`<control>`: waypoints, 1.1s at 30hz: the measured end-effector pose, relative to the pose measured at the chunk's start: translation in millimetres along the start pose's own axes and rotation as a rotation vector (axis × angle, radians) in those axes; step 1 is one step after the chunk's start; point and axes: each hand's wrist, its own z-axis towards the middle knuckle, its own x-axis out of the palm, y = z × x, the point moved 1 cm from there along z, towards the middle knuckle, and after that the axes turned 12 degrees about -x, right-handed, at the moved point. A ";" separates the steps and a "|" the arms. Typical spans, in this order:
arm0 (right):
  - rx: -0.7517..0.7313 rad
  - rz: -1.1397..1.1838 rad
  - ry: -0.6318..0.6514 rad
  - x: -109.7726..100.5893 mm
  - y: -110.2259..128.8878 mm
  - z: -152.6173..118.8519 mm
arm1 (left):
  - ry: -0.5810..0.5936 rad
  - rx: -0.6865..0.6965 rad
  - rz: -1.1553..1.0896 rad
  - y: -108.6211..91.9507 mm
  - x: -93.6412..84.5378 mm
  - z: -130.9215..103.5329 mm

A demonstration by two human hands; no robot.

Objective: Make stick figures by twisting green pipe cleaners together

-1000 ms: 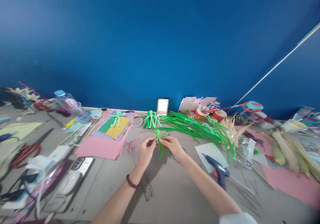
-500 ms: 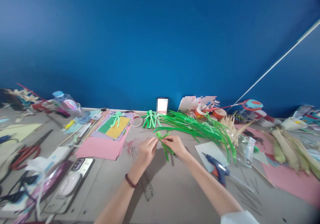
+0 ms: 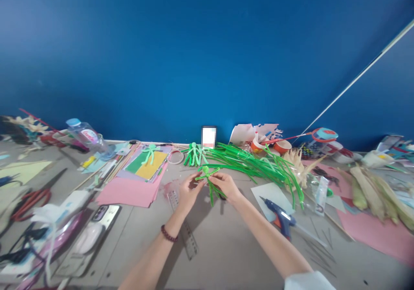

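Observation:
Between my two hands is a small green pipe-cleaner figure (image 3: 207, 174) with a round head, outstretched arms and two legs hanging down. The fingers of my left hand (image 3: 190, 188) pinch it from the left, near one arm. My right hand (image 3: 227, 185) grips its right side at the body, with fingertips bent around it. Behind my hands, more green pipe-cleaner figures (image 3: 194, 154) lean together near the wall. Another pale green figure (image 3: 149, 154) lies on coloured sheets. A bundle of green pipe cleaners (image 3: 249, 163) spreads to the right.
A clear ruler (image 3: 189, 240) lies under my left forearm. To the right are a blue glue gun (image 3: 282, 218), a white card (image 3: 258, 191) and dried husks (image 3: 371, 193). At left are a phone (image 3: 92, 238), red-handled scissors (image 3: 32, 199), pink paper (image 3: 129, 192) and a plastic bottle (image 3: 86, 135).
The figure's left arm now shows, spread outward, where my left fingers covered it before. My left fingers have shifted slightly down and left, and its legs have swung a little left.

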 end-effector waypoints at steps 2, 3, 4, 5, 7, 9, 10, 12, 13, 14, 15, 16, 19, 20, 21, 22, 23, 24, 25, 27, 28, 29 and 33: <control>-0.006 0.035 0.007 1.6 -1.1 -0.5 | 0.068 -0.123 -0.132 2.4 2.6 1.2; -0.013 0.043 0.010 2.3 -1.9 -0.6 | 0.085 -0.151 -0.174 3.4 3.7 1.4; -0.024 0.042 0.014 2.9 -2.7 -0.7 | 0.089 -0.164 -0.204 4.3 4.7 1.5; -0.040 0.030 0.017 3.3 -3.7 -0.6 | 0.085 -0.168 -0.224 5.0 5.4 1.4; -0.090 -0.030 0.017 2.8 -5.3 0.0 | 0.075 -0.181 -0.252 6.0 6.3 1.3; -0.151 -0.106 0.024 1.3 -5.8 1.0 | 0.064 -0.222 -0.293 6.7 6.2 1.8; -0.181 -0.139 0.025 0.4 -5.4 1.5 | 0.057 -0.248 -0.317 7.0 5.7 2.3; -0.245 -0.206 0.020 -1.6 -3.1 1.7 | 0.039 -0.295 -0.353 7.5 4.3 3.9; -0.284 -0.246 0.020 -2.3 -1.3 1.3 | 0.032 -0.311 -0.354 7.7 3.5 4.8; -0.329 -0.296 0.022 -2.8 0.8 0.7 | 0.026 -0.320 -0.347 7.9 2.8 5.8; -0.376 -0.354 0.028 -3.0 2.9 -0.2 | 0.023 -0.324 -0.337 8.2 2.1 6.5; -0.424 -0.416 0.041 -3.0 4.9 -1.3 | 0.023 -0.328 -0.326 8.5 1.7 7.1; -0.543 -0.566 0.066 -2.5 8.5 -4.3 | 0.025 -0.337 -0.316 9.3 1.5 7.0; -0.569 -0.596 0.064 -2.4 8.8 -4.8 | 0.026 -0.338 -0.317 9.6 1.7 6.6; -0.589 -0.616 0.061 -2.4 8.7 -5.1 | 0.029 -0.337 -0.314 10.0 2.1 6.1; -0.604 -0.628 0.059 -2.5 8.3 -5.1 | 0.034 -0.335 -0.309 10.4 2.6 5.5; -0.615 -0.637 0.060 -2.6 7.8 -4.9 | 0.041 -0.330 -0.304 10.8 3.1 5.1; -0.622 -0.645 0.064 -2.7 7.3 -4.6 | 0.049 -0.326 -0.300 11.2 3.7 4.6; -0.627 -0.652 0.072 -2.6 6.8 -4.4 | 0.061 -0.322 -0.301 11.6 4.4 4.2; -0.632 -0.667 0.088 -2.2 6.1 -4.3 | 0.087 -0.318 -0.318 12.1 6.1 3.1; -0.636 -0.678 0.092 -1.7 6.0 -4.6 | 0.099 -0.318 -0.334 12.1 7.1 2.4; -0.642 -0.691 0.093 -1.1 6.0 -5.2 | 0.110 -0.322 -0.352 11.9 8.3 1.6; -0.657 -0.757 0.073 1.3 4.8 -8.8 | 0.093 -0.367 -0.427 10.5 12.9 -2.6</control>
